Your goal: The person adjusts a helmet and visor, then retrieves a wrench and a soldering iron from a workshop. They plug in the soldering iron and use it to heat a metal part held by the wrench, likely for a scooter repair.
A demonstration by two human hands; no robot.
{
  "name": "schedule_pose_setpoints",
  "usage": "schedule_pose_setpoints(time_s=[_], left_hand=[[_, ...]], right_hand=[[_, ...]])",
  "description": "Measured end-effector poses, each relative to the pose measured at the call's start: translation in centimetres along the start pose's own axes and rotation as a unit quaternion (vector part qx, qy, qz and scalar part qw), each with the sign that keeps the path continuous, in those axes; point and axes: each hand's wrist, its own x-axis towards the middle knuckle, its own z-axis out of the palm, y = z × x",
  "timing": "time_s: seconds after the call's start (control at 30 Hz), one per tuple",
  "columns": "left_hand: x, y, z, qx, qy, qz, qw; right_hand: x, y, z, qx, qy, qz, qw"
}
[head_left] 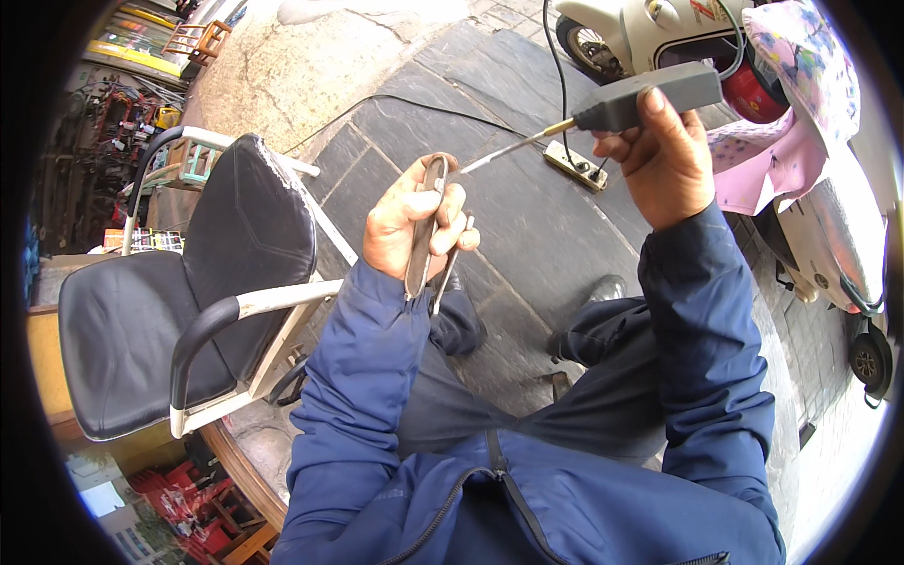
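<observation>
- Hand on the right point(670, 169), the person's own, is raised and grips a dark grey, box-shaped handheld tool point(659, 94), its thumb pressed against the near side and its fingers curled beneath.
- The tool's blocky, matt body narrows to a ridged dark neck; from that runs a short brass-coloured collar point(559, 127), then a slim silvery metal shaft point(513, 148), slanting down toward the left hand.
- The left hand point(414, 221) is clenched around a worn grey metal hand tool point(424, 254) with long, flat, rounded arms, one of them hanging below the fingers.
- The shaft's tip ends right at the upper part of this metal piece; whether they touch is too small to tell.
- Both tools are held in the air, above dark grey slate paving point(508, 245).
- Below, dark blue jacket sleeves point(702, 320) and dark trousers point(612, 405).
- Beyond the right hand's fingers, a pale rectangular power strip point(576, 168) lies on the paving, near a thin black cable point(452, 111).
- Farther left, a black padded armchair with a white metal frame point(250, 235).
- Farther right, a cream scooter point(621, 28) and pink floral cloth point(800, 66).
</observation>
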Motion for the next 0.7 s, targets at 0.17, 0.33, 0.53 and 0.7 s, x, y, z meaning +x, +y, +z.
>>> schedule_pose_setpoints(time_s=[0.17,0.33,0.53,0.7], left_hand=[[-0.2,0.0,-0.2,0.001,0.008,-0.002,1.0],[-0.2,-0.1,-0.1,0.004,0.016,-0.002,1.0],[-0.1,0.0,-0.2,-0.018,0.021,-0.005,1.0],[-0.2,-0.2,-0.1,-0.005,0.011,0.0,1.0]], right_hand=[[0.4,-1.4,-1.2,0.026,0.015,-0.044,0.999],[0.1,-1.0,-1.0,0.025,-0.002,-0.033,0.999],[-0.4,-0.6,0.1,0.015,-0.025,-0.016,0.999],[-0.6,-0.4,0.3,0.012,-0.043,-0.02,0.999]])
